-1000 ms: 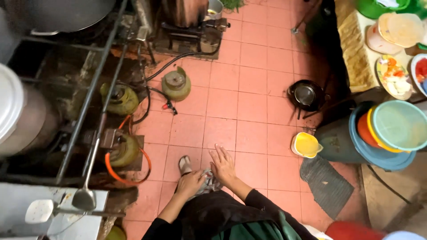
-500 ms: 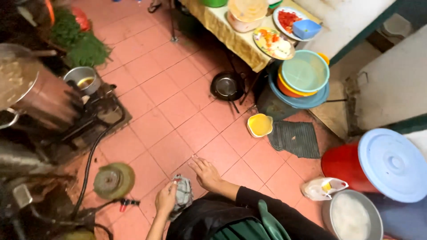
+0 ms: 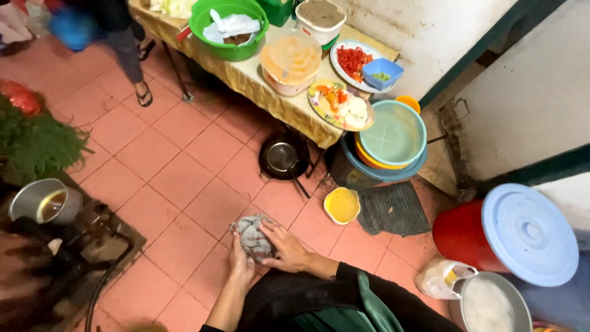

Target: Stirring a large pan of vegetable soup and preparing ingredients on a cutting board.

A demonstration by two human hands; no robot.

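Both hands on a grey rag (image 3: 252, 237), bunched up in front of the body above the red tiled floor (image 3: 178, 166). Left hand (image 3: 241, 263) cups it from below, grip closed on the cloth; right hand (image 3: 287, 246) lies flat over the top, fingers spread, pressing rather than pinching. Looks like a two-hand hold to keep the bundle together.

Floor carries a black pan (image 3: 283, 157) and a yellow bowl (image 3: 342, 205), just beside stacked basins (image 3: 393, 138). Worktop (image 3: 258, 86) with a yellow cloth holds plates and a green bowl (image 3: 228, 27). Red bin with blue lid (image 3: 528, 233) on the right; another person's legs (image 3: 132, 55) at top left.
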